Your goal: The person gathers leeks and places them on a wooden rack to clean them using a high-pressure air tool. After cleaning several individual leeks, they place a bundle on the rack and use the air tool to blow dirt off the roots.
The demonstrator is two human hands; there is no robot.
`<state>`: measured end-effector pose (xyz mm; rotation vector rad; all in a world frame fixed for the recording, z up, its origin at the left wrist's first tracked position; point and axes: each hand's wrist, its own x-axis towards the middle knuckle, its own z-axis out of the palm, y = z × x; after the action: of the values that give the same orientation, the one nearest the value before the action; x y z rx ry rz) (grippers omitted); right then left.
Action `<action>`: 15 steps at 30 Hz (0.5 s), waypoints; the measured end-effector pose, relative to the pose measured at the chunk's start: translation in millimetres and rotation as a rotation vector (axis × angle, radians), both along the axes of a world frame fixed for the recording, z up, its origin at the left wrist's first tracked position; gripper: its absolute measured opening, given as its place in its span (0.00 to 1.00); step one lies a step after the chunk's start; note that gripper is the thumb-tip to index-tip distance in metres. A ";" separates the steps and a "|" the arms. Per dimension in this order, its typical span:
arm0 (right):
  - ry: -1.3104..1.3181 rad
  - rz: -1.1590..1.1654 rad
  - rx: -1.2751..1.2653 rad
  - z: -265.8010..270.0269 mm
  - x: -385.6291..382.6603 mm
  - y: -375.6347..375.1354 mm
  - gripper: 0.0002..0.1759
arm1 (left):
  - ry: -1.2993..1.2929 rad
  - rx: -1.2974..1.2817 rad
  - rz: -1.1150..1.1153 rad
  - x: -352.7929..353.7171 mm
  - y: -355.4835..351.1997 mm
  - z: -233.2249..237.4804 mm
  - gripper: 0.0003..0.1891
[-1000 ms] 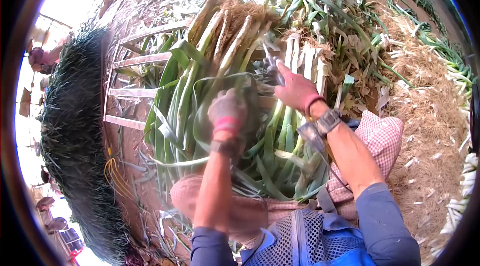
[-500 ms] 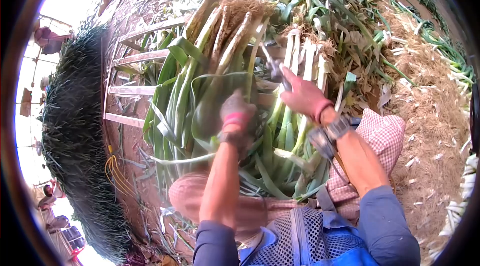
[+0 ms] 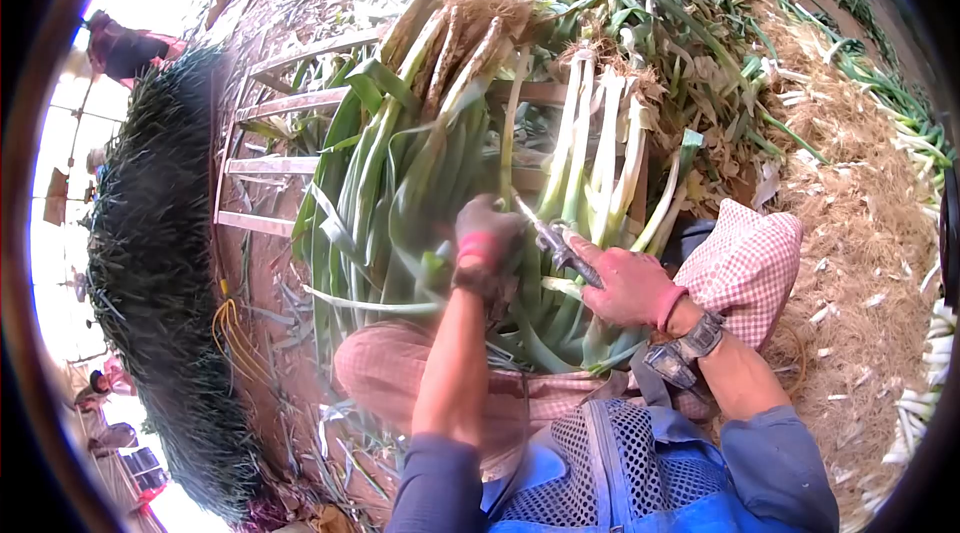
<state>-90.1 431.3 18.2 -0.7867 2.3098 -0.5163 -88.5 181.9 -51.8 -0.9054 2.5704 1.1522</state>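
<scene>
My left hand (image 3: 487, 235), gloved, is closed around the stalk of a single green onion (image 3: 512, 123) that stands up between two groups. My right hand (image 3: 630, 283), in a reddish glove, is wrapped round the dark handle of a thin metal tool (image 3: 560, 250), whose tip points at the stalk beside my left fingers. Left of my hands lies a bundle of leafy green onions (image 3: 365, 183) with brown roots at the top. Several white-stalked onions (image 3: 606, 158) lie to the right.
A slatted wooden rack (image 3: 285, 165) lies under the onions. Dark green leaves form a long pile (image 3: 160, 263) at the left. Cut roots and white scraps (image 3: 850, 233) cover the ground at right. Another person (image 3: 128, 51) is at the upper left.
My left hand has moved slightly right to the single stalk. My right hand has come down with the tool, toward my lap. A person has appeared at the upper left.
</scene>
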 end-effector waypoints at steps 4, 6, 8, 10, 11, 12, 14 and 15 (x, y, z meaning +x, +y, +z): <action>-0.122 0.015 0.008 11.1 -5.9 -3.7 0.44 | 0.006 0.039 0.039 1.6 -4.0 -2.0 0.29; -0.061 -0.007 0.073 11.0 -13.1 -12.3 0.44 | 0.005 0.072 0.049 0.4 -4.3 -4.8 0.33; -0.042 -0.037 0.099 8.5 -31.6 -27.3 0.44 | -0.005 0.095 0.051 -0.4 -7.1 -10.8 0.34; 0.052 -0.080 0.075 -4.8 -48.8 -37.5 0.45 | -0.003 0.087 0.061 0.9 -5.9 -11.3 0.33; 0.055 -0.108 0.076 -12.7 -59.7 -42.5 0.45 | 0.004 0.079 0.071 0.8 -5.6 -11.3 0.33; 0.007 -0.136 0.120 -2.3 -71.9 -51.5 0.45 | 0.003 0.079 0.072 0.9 -6.0 -12.8 0.33; -0.044 -0.162 0.168 1.7 -95.8 -63.2 0.45 | 0.022 0.059 0.058 1.3 -6.0 -17.4 0.32; 0.002 -0.176 0.172 -8.6 -106.8 -67.4 0.46 | 0.021 0.062 0.059 1.1 -6.4 -18.9 0.32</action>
<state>-196.8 363.8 9.5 -0.5049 2.4002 -0.3861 -87.4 175.5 -70.7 -0.9663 2.5250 1.2558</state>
